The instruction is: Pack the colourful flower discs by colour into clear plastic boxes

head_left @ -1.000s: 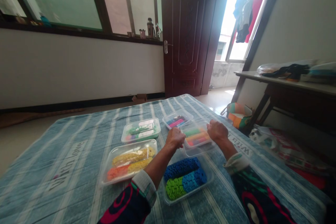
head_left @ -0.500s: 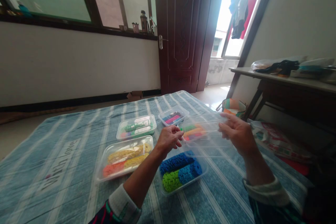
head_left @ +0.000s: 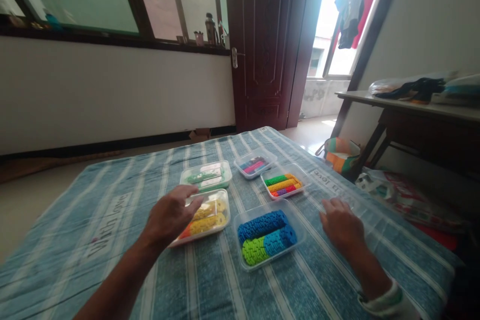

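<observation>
My left hand [head_left: 172, 212], thumb and fingers apart, hovers over the near left corner of a lidded clear container [head_left: 225, 217] of yellow and orange knobbly rolls. My right hand [head_left: 342, 225] is at a clear plastic lid [head_left: 369, 210] lying flat on the bed; its fingers are loosely spread, and I cannot tell whether they touch it. Between my hands stands an uncovered clear container [head_left: 258, 266] with blue and lime-green woven-looking pieces [head_left: 262, 225]. Behind it, another uncovered container [head_left: 290, 196] holds green, orange, red and purple pieces [head_left: 283, 185].
A covered container [head_left: 206, 175] with green and white contents and a smaller clear box [head_left: 255, 162] of pink and blue items stand farther back on the striped bedspread [head_left: 157, 170]. A cluttered table [head_left: 412, 105] is at right, a colourful basket [head_left: 341, 152] below it.
The clear lid, held up between both hands before, now lies on the bed at right. My left hand has moved left to the yellow container; my right hand has lowered.
</observation>
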### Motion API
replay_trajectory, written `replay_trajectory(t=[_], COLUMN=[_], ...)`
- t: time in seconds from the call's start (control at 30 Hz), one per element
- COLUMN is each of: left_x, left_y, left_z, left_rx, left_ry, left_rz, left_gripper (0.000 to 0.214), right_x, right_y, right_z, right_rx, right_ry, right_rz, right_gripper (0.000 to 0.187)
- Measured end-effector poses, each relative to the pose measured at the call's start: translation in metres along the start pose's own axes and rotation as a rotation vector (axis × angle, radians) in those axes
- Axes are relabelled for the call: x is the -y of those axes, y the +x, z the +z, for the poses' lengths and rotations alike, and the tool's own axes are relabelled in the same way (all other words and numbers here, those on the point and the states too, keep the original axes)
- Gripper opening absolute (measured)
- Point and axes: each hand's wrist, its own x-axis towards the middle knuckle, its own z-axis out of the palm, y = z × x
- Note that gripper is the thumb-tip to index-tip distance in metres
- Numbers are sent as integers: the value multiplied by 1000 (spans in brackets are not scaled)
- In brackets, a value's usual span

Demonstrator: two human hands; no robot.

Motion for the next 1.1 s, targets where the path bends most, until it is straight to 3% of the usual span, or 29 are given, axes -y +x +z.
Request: replay_trajectory(t=[0.13,0.23,0.4,0.5,0.63,0.8,0.97,1.1], left_x=[32,46,57,61,65,72,75,76], left_y=[0,-1,1,2,2,0,-4,-9], left_z=[-6,1,13,12,8,9,9,4], left_rx=[104,185,196,167,108,19,-108,-204], left_ry=[133,130,35,-12,-8,-64,-154,-492], left_rz=[33,51,-41,-103,-187,-229,-234,-346], left_gripper=[54,60,70,75,72,46,33,32], right_x=[9,16,37,57,90,139,183,200], right_y=[0,-1,-9,-12,-13,-1,23,31], right_z=[-1,-6,-21,-37,-57,-72,-77,-71], right_rx=[46,-49,-259,-280,-137,126,398,499], right_ry=[69,141,420,622,774,719,587,602], right_rz=[-13,-51,-276,-399,-507,-512,-491,-435], right_gripper=[23,24,26,29,25,17,34,37])
